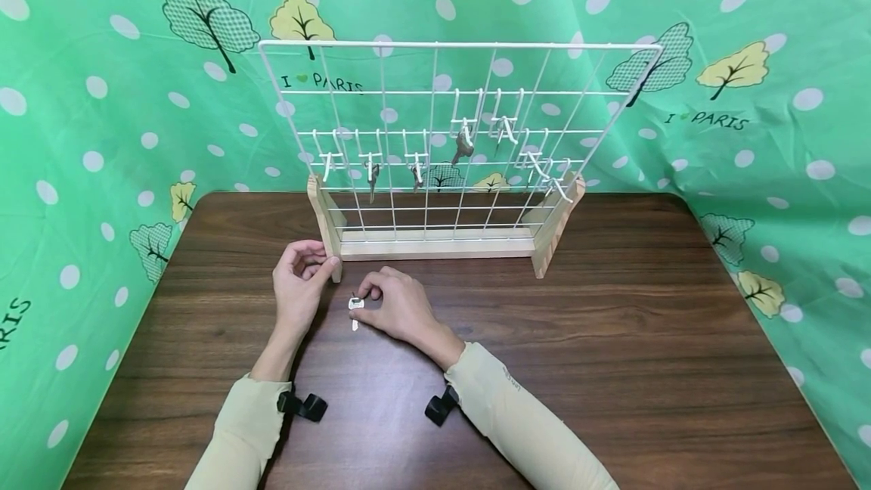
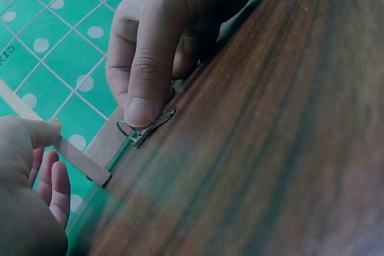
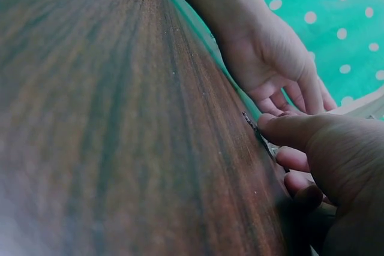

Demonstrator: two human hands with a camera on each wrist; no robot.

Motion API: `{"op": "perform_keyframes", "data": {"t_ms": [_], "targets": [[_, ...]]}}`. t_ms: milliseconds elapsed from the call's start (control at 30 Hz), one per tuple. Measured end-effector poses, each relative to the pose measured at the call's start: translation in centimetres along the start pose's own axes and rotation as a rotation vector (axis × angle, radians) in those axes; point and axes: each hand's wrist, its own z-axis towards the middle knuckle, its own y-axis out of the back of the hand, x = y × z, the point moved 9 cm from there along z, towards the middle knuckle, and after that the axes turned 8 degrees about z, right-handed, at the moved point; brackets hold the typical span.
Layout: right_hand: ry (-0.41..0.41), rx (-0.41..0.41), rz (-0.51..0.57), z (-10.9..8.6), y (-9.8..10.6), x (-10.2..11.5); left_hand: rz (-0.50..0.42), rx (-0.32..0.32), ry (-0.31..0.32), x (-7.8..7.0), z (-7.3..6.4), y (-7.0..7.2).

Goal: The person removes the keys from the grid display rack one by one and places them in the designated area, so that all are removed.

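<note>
Where 2 sleeved arms reach over a dark wooden table point(image 1: 646, 339), 1 small silver key point(image 1: 356, 304) sits at the fingertips of the right hand point(image 1: 401, 305), just in front of the left end of a white wire rack point(image 1: 460, 44).

From where I stand, doing this well seems to call for a light, steady pinch that leaves the key's small metal ring point(image 2: 125, 129) uncovered, with the other hand bracing the rack gently so that it neither slides nor tips.

As for the grip, the right thumb and forefinger are nearly closed together, with the key between them; I cannot tell whether its tip touches the table. The left hand point(image 1: 299, 282) lightly holds the rack's wooden end piece point(image 1: 325, 214), thumb on the near edge, other fingers loosely bent on the outer side, parted by about the thickness of the wood.

Above, the rack carries 7 white hooks point(image 1: 330, 165), and at least 3 of them bear hanging keys point(image 1: 463, 145).
</note>
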Motion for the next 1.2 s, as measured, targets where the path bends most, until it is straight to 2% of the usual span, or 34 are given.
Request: {"op": "perform_keyframes", "data": {"t_ms": [200, 433, 567, 800, 1000, 1200], "targets": [[0.002, 0.004, 0.033, 0.1, 0.0, -0.1, -0.002, 0.005, 0.000, 0.0, 0.0, 0.0], [0.045, -0.016, 0.103, 0.4, 0.3, -0.3, -0.004, 0.002, 0.000, -0.1, 0.1, 0.0], [0.062, -0.046, 0.197, 0.4, 0.6, -0.5, -0.001, -0.001, 0.002, -0.1, 0.1, 0.0], [0.073, -0.114, 0.443, 0.4, 1.4, -0.7, 0.002, -0.004, 0.011, 0.0, 0.0, 0.0], [0.067, -0.150, 0.551, 0.5, 2.2, -0.1, -0.005, -0.004, 0.002, -0.1, 0.0, -0.1], [0.075, -0.242, 0.649, 0.4, 3.7, 0.7, -0.001, -0.004, 0.010, 0.1, 0.0, 0.0]]}}
